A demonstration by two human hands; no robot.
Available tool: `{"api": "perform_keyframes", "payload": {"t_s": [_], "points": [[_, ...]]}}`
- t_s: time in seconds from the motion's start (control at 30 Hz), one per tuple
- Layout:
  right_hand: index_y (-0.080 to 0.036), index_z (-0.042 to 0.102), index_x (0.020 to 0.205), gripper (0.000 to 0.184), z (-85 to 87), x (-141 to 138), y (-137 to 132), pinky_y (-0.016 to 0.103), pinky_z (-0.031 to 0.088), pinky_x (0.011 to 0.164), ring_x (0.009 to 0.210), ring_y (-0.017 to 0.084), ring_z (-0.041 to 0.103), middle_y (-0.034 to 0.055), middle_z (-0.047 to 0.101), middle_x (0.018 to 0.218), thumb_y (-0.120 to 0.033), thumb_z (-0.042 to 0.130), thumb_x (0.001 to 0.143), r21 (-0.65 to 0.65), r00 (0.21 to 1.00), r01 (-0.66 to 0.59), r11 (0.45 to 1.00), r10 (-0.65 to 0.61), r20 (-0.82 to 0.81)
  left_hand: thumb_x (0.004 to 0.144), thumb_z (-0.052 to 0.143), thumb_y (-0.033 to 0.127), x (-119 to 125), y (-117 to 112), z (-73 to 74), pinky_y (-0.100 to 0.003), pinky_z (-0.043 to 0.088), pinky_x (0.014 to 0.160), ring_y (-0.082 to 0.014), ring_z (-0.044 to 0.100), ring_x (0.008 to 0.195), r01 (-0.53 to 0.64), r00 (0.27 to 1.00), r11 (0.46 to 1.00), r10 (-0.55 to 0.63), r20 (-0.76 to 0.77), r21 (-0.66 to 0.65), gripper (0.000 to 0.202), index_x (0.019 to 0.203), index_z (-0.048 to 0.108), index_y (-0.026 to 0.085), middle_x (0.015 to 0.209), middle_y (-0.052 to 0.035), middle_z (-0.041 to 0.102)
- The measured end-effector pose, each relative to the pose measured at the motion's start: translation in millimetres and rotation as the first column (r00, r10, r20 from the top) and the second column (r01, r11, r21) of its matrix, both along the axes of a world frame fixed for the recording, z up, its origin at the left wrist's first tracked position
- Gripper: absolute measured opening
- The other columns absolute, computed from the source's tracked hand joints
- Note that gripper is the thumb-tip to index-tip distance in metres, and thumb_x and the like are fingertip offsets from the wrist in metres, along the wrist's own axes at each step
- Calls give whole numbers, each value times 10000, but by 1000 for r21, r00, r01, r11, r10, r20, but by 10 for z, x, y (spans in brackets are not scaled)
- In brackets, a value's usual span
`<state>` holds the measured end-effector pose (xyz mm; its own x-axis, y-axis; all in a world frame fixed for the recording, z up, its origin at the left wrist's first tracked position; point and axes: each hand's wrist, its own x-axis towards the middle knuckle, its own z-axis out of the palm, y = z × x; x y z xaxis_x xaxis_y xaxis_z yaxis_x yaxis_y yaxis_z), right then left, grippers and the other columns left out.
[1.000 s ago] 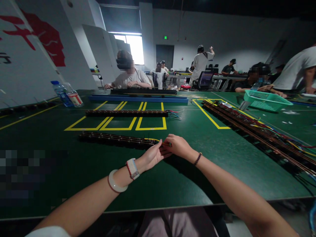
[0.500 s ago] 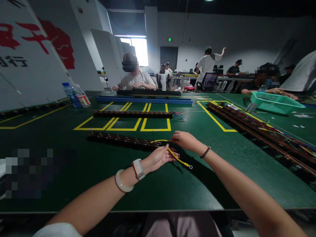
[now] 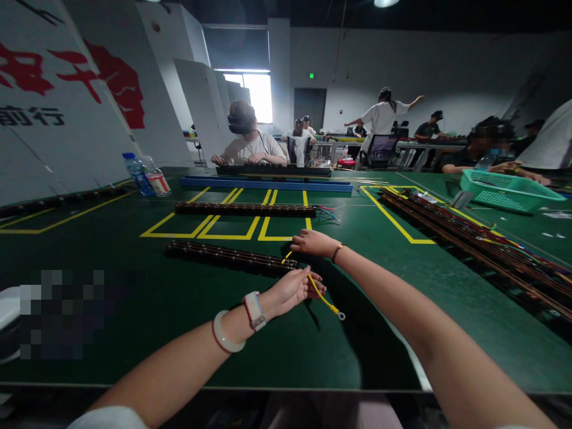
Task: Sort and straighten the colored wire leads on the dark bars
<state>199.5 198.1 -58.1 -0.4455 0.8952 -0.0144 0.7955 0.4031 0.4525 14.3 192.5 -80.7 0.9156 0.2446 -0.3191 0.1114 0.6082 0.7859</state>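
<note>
My left hand (image 3: 292,292) is pinching a yellow wire (image 3: 320,293) between thumb and forefinger, the other fingers loosely curled. The wire's free end, with a metal ring terminal (image 3: 341,316), hangs to the right above the table. Just beyond, my right hand (image 3: 314,243) has its fingertips pinched together over the end of a dark slotted bar (image 3: 227,255). A short piece of yellow wire shows below those fingertips; what exactly they hold is hidden. The bar lies on the green table, its right end close to both hands.
Another dark bar (image 3: 245,208) with coloured wire ends lies within yellow tape markings, before a blue channel (image 3: 268,184). Long copper-coloured bars (image 3: 465,256) and a green basket (image 3: 509,189) are at right. Bottles (image 3: 155,177) stand at left. A person (image 3: 250,140) sits opposite.
My right hand has moved left, to above the bar's end. The left hand keeps its pinch on the yellow wire, and the ring terminal hangs slightly lower. The view has shifted slightly.
</note>
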Motion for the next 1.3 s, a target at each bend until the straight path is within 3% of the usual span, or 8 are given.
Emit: {"api": "perform_keyframes", "payload": {"t_s": [0.13, 0.27, 0.5, 0.6, 0.77, 0.93, 1.07, 1.3], "points": [[-144, 552, 1152, 298, -133, 125, -252, 351, 364, 923, 956, 204, 559, 124, 604, 1050, -336, 438, 954, 100, 950, 198, 975, -166, -263, 950, 387, 258, -3, -35, 6, -286, 501, 720, -168, 665, 724, -50, 999, 999, 50, 1, 8, 277, 853, 564, 68, 784, -142, 669], [-134, 545, 1155, 305, -299, 191, -661, 322, 406, 903, 991, 199, 566, 117, 622, 1053, -333, 420, 961, 153, 766, 451, 880, -293, -572, 944, 409, 231, -15, -134, 32, -284, 499, 774, -165, 669, 811, -110, 994, 990, 108, 16, 93, 231, 883, 565, 71, 904, -162, 678], [-165, 611, 1076, 229, -398, 232, -943, 300, 436, 847, 925, 183, 582, 95, 630, 992, -286, 477, 934, 108, 686, 461, 881, -276, -673, 942, 398, 282, -14, -90, 99, -228, 471, 629, -119, 631, 631, 40, 989, 906, 25, -148, 422, 260, 949, 559, 77, 711, -74, 650], [-168, 623, 1073, 225, -396, 253, -925, 281, 440, 832, 906, 171, 579, 93, 620, 979, -275, 486, 929, 93, 672, 451, 888, -269, -691, 949, 346, 296, -53, 2, 169, -203, 413, 510, -104, 551, 481, 230, 947, 717, -9, -321, 658, 303, 932, 564, 85, 563, -17, 584], [-167, 628, 1078, 234, -402, 272, -951, 266, 441, 832, 904, 160, 576, 87, 609, 995, -263, 474, 932, 73, 654, 433, 898, -258, -711, 941, 373, 302, -125, 1, 201, -248, 436, 577, -158, 612, 611, 343, 905, 162, 205, -372, 925, 336, 850, 612, 85, 686, -78, 632], [-161, 598, 1136, 261, -399, 266, -999, 265, 438, 843, 928, 161, 580, 88, 608, 1028, -264, 472, 932, 68, 644, 442, 894, -264, -718, 944, 369, 270, -107, -122, 199, -308, 433, 640, -238, 646, 740, 408, 906, -448, 302, -295, 795, 350, 881, 656, 80, 810, -154, 663], [-160, 590, 1141, 275, -384, 258, -1010, 280, 431, 863, 947, 168, 580, 88, 616, 1038, -299, 470, 937, 66, 638, 460, 886, -278, -718, 935, 374, 420, -134, -35, 330, -270, 384, 582, -202, 620, 646, 321, 947, -603, 212, -241, 730, 453, 766, 669, 121, 718, -114, 658], [-171, 600, 1121, 343, -268, 53, -986, 325, 399, 927, 1012, 188, 555, 81, 623, 1047, -425, 474, 928, 146, 600, 488, 861, -209, -772, 935, 336, 402, -362, 665, 354, -233, 312, 576, -137, 565, 619, -48, 916, -561, 305, 260, 827, 462, 665, 620, 158, 671, -67, 643]]}}
